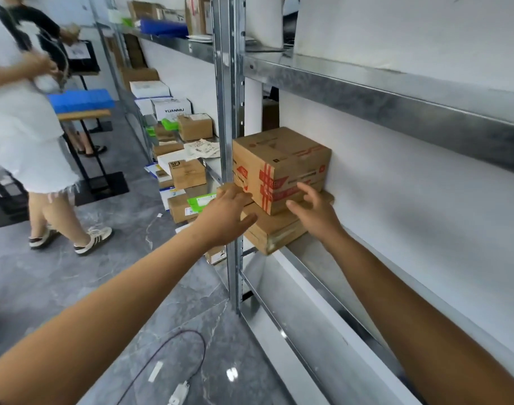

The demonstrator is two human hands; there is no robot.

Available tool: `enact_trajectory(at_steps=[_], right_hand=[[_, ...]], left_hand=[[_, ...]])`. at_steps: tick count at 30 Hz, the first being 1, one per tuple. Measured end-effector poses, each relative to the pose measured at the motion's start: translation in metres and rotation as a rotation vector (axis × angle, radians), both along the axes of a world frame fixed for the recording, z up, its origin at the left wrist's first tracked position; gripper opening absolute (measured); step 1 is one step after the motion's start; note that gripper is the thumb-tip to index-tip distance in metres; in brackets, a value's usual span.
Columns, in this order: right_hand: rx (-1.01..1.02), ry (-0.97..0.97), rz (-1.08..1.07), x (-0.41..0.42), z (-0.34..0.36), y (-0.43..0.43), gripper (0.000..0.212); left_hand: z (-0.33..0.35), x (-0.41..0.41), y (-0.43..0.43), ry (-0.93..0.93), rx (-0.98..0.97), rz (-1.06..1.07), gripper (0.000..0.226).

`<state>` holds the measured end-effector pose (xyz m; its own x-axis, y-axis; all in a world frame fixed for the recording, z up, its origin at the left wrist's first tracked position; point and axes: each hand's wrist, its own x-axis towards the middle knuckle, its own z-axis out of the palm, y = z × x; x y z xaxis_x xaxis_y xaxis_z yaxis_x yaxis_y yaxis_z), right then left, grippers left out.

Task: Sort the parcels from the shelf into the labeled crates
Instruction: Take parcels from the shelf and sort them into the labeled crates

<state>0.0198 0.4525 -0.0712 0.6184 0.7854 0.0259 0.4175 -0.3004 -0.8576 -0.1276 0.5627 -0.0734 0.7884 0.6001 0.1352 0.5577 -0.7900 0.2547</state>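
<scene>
A brown cardboard parcel with red tape (282, 165) sits on top of a flat brown parcel (274, 229) at the left end of the metal shelf (352, 287). My left hand (226, 211) reaches around the shelf post, its fingers touching the lower left corner of the taped parcel and the flat parcel's edge. Spread open, my right hand (314, 210) hovers just in front of the taped parcel's right face, apart from it or barely touching. Neither hand has a grip on anything.
A steel upright post (229, 118) stands right by my left hand. Beyond it, many parcels (188, 173) lie on the floor and lower shelf. A person in white (24, 133) stands at the left near a table holding a blue crate (81, 99). A cable (173, 355) lies on the floor.
</scene>
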Motion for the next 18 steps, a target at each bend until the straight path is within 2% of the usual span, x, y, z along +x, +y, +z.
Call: enact_trajectory(at_steps=[5,10,14,18], right_hand=[[-0.034,-0.031,-0.095,0.008,0.008,0.059,0.052],[-0.132,-0.236,-0.211,0.019,0.005,0.097,0.043],[-0.081,-0.271,-0.288,0.023,-0.003,0.108,0.035],[-0.108,-0.294,-0.370,0.028,-0.004,0.112,0.021]], left_hand=[[0.004,0.032,0.072,-0.018,-0.014,-0.075,0.057],[0.013,0.066,0.140,-0.069,0.012,-0.137,0.054],[0.022,0.097,0.176,-0.148,0.028,-0.272,0.045],[0.027,0.125,0.198,-0.019,0.030,-0.262,0.054]])
